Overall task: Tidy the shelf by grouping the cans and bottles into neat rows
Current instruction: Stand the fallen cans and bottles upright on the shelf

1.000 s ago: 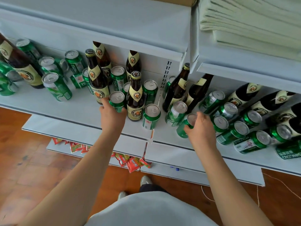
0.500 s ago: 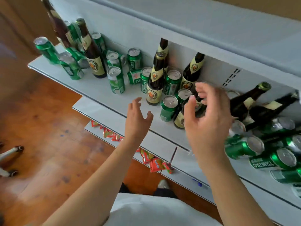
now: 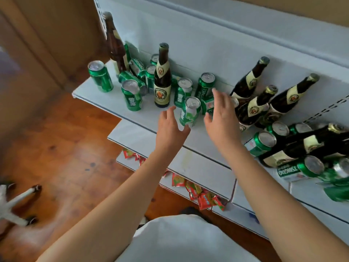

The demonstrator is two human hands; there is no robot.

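Green cans and brown bottles stand mixed on the white shelf (image 3: 105,104). One green can (image 3: 189,111) stands tilted near the front, between my hands. My left hand (image 3: 170,129) is spread open just left of it, the thumb at the can's base. My right hand (image 3: 221,116) is open with straight fingers to the can's right, in front of a lying can (image 3: 208,104). An upright bottle (image 3: 162,80) stands behind, with more cans (image 3: 132,95) to the left. Leaning bottles (image 3: 253,108) and lying cans (image 3: 262,142) crowd the right.
The shelf above (image 3: 226,25) overhangs the back wall. Lower shelves (image 3: 139,135) jut out below, with red snack packets (image 3: 200,194) on one. A chair base (image 3: 17,203) stands on the wooden floor at the left. A tall bottle (image 3: 115,44) stands at the shelf's left end.
The view has swung left along the shelf. Both hands let go of the cans they held a second ago and now flank a front can, open.
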